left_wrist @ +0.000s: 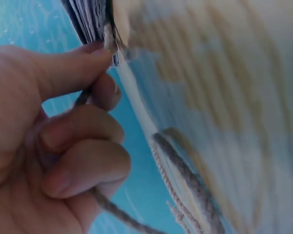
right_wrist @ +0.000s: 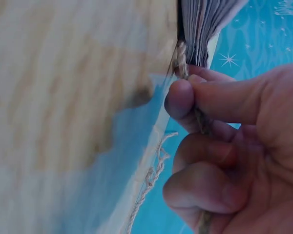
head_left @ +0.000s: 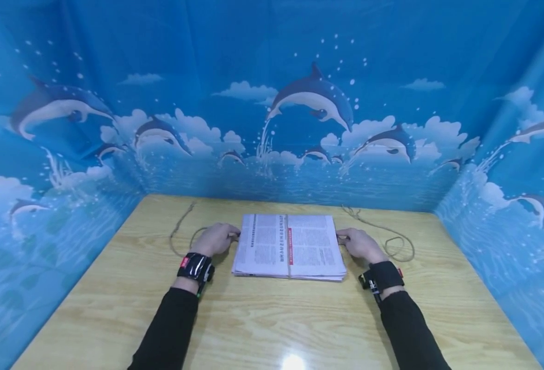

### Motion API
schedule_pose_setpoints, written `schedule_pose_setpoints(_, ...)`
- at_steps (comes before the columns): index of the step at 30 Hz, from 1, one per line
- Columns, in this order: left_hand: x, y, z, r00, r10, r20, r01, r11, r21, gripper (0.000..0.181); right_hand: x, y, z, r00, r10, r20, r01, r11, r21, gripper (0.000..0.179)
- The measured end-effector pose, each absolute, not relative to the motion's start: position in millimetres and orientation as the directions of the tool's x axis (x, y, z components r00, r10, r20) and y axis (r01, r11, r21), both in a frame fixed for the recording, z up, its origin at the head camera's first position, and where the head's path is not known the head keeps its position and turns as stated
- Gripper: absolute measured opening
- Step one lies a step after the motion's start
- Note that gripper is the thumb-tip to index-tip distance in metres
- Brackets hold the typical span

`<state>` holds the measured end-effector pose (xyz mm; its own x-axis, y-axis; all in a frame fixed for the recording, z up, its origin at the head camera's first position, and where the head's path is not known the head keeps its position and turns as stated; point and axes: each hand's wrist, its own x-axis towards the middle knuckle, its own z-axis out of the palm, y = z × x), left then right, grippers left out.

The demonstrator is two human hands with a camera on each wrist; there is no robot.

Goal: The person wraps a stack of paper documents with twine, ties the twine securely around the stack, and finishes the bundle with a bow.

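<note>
A flat stack of newspapers [head_left: 263, 252] lies on the table, with a strand of twine [head_left: 288, 246] running front to back across its middle. At the stack's left edge, my left hand [head_left: 214, 239] pinches twine between thumb and forefinger, the other fingers curled around it. A tail of twine [left_wrist: 122, 214] trails out below those fingers in the left wrist view. My right hand [head_left: 361, 243] mirrors this at the right edge, pinching twine [right_wrist: 181, 53] close beside the layered paper edges [right_wrist: 200, 29]. Whatever passes beneath the stack is hidden.
Loose twine [head_left: 174, 239] curves over the wooden table [head_left: 253, 324] at left, and another length [head_left: 408, 246] loops at right, beyond the right hand. A blue dolphin-print curtain [head_left: 235, 180] closes off the back and both sides.
</note>
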<state>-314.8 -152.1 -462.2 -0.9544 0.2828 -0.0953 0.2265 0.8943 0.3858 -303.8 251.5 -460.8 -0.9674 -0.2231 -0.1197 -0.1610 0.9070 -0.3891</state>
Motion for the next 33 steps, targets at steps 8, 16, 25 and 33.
schedule_pose_setpoints(8, -314.0, -152.0, -462.2, -0.956, 0.270, -0.112, 0.205, 0.893, 0.400, 0.042, -303.5, 254.7, -461.4, -0.971, -0.206, -0.121, -0.145, 0.911, -0.387, 0.038)
schedule_pose_setpoints(16, -315.6, -157.6, -458.0, -0.950, 0.288, -0.122, 0.212, 0.880, 0.424, 0.032, -302.8, 257.9, -456.4, -0.962, -0.229, -0.147, -0.151, 0.899, -0.411, 0.038)
schedule_pose_setpoints(25, -314.2, -184.1, -445.2, -0.977, 0.212, -0.007, 0.195, 0.911, 0.364, 0.010, -295.6, 278.7, -440.1, -0.992, -0.128, -0.007, -0.114, 0.902, -0.417, 0.016)
schedule_pose_setpoints(33, -310.2, -187.3, -433.1, -0.969, 0.049, 0.244, 0.144, 0.910, 0.389, 0.014, -290.6, 274.1, -426.7, -0.966, 0.002, 0.260, -0.101, 0.919, -0.382, 0.021)
